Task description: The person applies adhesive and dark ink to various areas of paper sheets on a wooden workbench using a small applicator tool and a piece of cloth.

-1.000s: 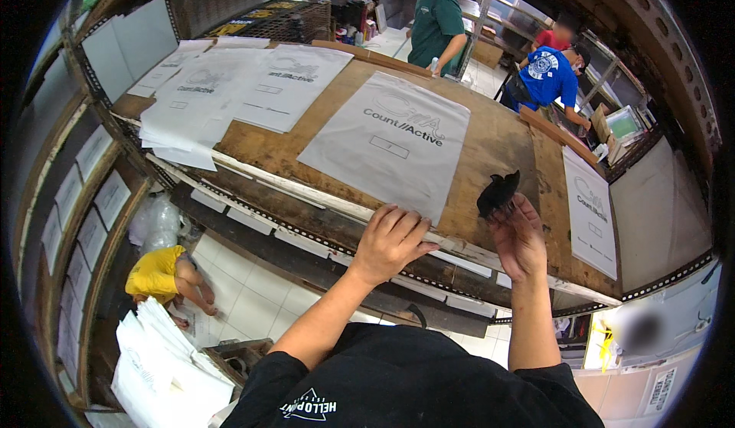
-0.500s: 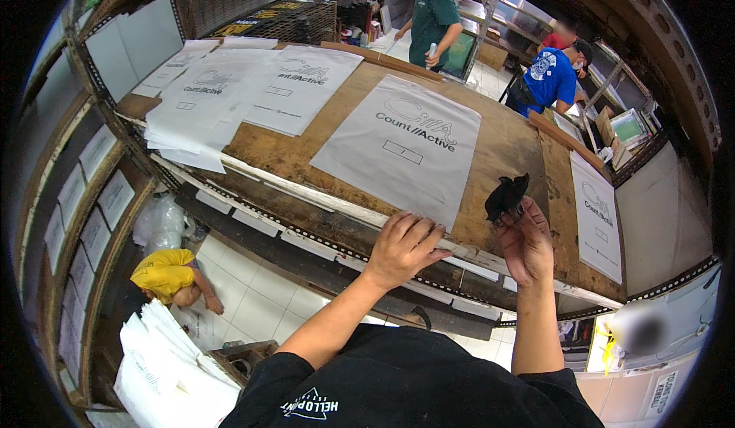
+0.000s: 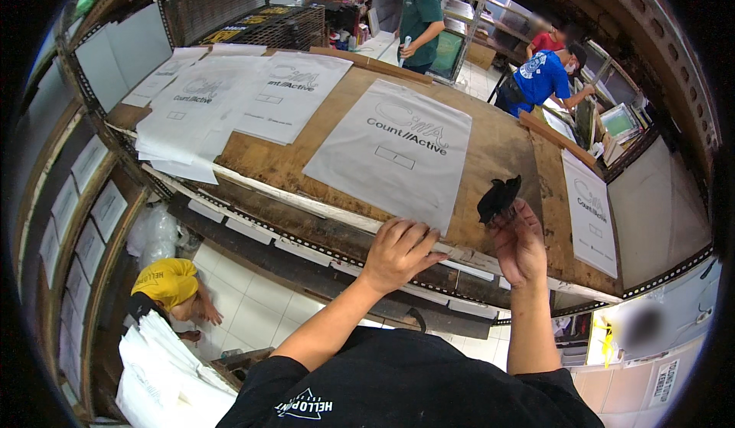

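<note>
A white printed sheet, perhaps a flat plastic bag (image 3: 383,171), lies on the brown wooden table (image 3: 501,141) in front of me, with black lettering and a small box on it. My left hand (image 3: 400,256) rests at the sheet's near edge, palm down, fingers bent and slightly apart, thumb stretched to the right; it holds nothing that I can see. To its right, my right hand (image 3: 522,248) is raised palm up over the table's front edge. Its dark-smudged fingers pinch a crumpled black cloth (image 3: 499,198).
Similar sheets (image 3: 187,118) overlap at the table's left; another sheet (image 3: 589,217) lies far right. A person in yellow (image 3: 167,281) crouches below left, beside stacked white sheets (image 3: 164,378). People in green (image 3: 419,26) and blue (image 3: 542,76) stand beyond the table. Metal shelf frames enclose both sides.
My view has shifted a little; both hands keep nearly the same places and the black cloth is still held. The person in blue has raised an arm, and the crouching person has shifted.
</note>
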Motion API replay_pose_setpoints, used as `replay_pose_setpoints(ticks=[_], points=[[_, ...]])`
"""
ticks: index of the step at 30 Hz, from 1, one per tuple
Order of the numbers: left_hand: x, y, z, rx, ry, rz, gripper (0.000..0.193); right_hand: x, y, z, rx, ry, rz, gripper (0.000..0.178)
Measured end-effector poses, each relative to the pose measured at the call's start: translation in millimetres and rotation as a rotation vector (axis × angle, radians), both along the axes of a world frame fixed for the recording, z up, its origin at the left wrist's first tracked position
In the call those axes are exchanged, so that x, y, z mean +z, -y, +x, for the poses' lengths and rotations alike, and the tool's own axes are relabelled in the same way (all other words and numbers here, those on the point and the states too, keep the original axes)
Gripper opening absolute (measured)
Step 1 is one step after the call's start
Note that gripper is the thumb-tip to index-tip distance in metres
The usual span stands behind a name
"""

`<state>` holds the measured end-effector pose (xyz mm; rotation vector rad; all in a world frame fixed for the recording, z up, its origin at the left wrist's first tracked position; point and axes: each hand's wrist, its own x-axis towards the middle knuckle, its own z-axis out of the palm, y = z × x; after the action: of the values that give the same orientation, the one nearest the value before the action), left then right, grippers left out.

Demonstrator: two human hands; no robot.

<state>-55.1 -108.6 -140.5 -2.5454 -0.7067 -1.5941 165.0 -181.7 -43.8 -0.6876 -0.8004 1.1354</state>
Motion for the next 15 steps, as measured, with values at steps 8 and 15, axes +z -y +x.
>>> replay_pose_setpoints(ticks=[8, 15], points=[[-3.7, -0.9, 0.9, -0.013, 0.015, 0.001, 0.044, -5.6, 2.0, 2.0, -0.057, -0.018, -0.030, 0.030], [-1.9, -2.1, 1.7, -0.020, 0.045, 0.026, 0.043, -4.6, 4.0, 1.5, -0.053, -0.009, -0.031, 0.028]])
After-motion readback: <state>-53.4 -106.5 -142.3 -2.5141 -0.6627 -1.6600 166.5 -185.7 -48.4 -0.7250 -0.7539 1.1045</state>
